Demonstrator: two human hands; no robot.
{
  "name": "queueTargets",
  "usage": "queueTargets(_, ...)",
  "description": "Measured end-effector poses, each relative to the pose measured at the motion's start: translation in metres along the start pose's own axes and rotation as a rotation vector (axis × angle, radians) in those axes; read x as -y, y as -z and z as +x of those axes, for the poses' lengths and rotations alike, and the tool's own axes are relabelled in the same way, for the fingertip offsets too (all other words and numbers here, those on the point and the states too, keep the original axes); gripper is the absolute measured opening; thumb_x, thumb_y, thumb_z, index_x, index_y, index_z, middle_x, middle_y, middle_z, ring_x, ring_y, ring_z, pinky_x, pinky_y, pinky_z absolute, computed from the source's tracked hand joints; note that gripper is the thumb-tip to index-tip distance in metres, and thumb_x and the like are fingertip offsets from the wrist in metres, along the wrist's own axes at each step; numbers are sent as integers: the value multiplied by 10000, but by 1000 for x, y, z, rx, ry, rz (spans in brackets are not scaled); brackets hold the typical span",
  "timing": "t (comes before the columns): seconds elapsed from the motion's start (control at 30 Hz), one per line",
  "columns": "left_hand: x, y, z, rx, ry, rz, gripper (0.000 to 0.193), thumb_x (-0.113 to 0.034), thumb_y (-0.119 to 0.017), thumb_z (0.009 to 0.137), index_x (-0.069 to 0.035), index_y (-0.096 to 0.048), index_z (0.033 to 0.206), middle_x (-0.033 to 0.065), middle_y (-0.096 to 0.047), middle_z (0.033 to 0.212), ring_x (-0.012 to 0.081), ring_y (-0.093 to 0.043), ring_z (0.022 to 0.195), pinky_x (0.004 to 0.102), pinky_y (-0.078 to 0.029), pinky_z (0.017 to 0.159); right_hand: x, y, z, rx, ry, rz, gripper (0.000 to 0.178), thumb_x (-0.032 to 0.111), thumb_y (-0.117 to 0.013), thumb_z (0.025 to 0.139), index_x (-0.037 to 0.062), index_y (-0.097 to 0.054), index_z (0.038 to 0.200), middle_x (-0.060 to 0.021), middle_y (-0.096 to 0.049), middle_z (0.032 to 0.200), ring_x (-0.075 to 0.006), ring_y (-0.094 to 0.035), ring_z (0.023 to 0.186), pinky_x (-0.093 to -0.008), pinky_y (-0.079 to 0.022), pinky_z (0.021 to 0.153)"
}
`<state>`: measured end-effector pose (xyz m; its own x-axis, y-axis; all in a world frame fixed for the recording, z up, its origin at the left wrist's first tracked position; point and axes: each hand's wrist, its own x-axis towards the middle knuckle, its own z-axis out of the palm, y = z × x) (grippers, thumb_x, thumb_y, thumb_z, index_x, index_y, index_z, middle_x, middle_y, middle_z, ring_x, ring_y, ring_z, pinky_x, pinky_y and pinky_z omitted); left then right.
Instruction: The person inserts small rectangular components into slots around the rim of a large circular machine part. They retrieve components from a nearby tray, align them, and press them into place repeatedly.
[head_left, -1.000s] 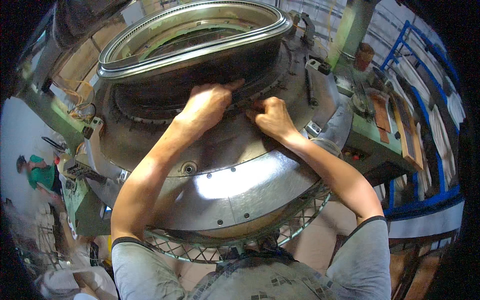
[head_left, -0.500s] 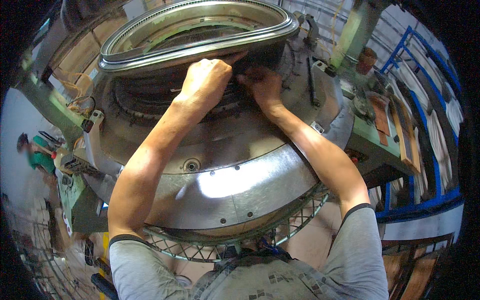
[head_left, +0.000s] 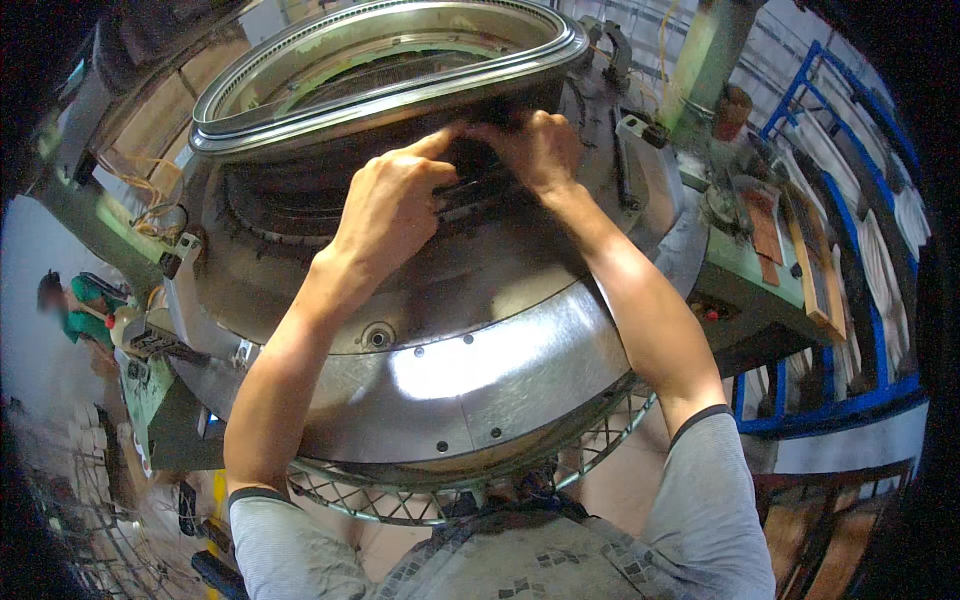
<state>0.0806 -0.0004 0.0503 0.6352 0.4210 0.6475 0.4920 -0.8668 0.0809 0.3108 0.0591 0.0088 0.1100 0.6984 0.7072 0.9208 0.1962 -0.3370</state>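
The left hand [head_left: 388, 198] is positioned with its index finger extended; whether it or the right hand [head_left: 545, 155] grips anything cannot be determined. Both are located before the dark cylinder [head_left: 290, 182], beneath the metal ring [head_left: 400, 101].

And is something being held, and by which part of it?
It cannot be told: the left hand and right hand are close together below the silver ring, fingers partly in shadow.
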Motion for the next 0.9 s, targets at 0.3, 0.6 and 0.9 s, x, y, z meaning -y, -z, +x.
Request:
queueTargets(0.3,4,-3,-17,-189,219,-172,249,68,-737,692,-9,-731,929,172,-706,1163,328,-724,960,352,-593,800,8,5,-3,441,-199,1270,449,432,-774,852,40,-728,1065,-118,-748,943,-237,-706,769,-353,-560,648)
queueTargets(0.6,4,-9,-19,-288,341,-329,252,63,-763,728,3,-739,971,148,-752,1042,220,-749,876,301,-578,756,6,18,5,610,-364,1531,226,161,-664,958,4,-688,1119,-102,-739,1025,-153,-671,826,-280,-523,664)
queueTargets(0.9,10,-17,-22,-395,512,-784,184,50,-787,785,17,-763,964,71,-761,918,107,-691,826,260,-561,759,6,9,2,585,-395,1332,211,109,-607,965,20,-696,1135,-85,-739,1050,-177,-673,846,-291,-531,688)
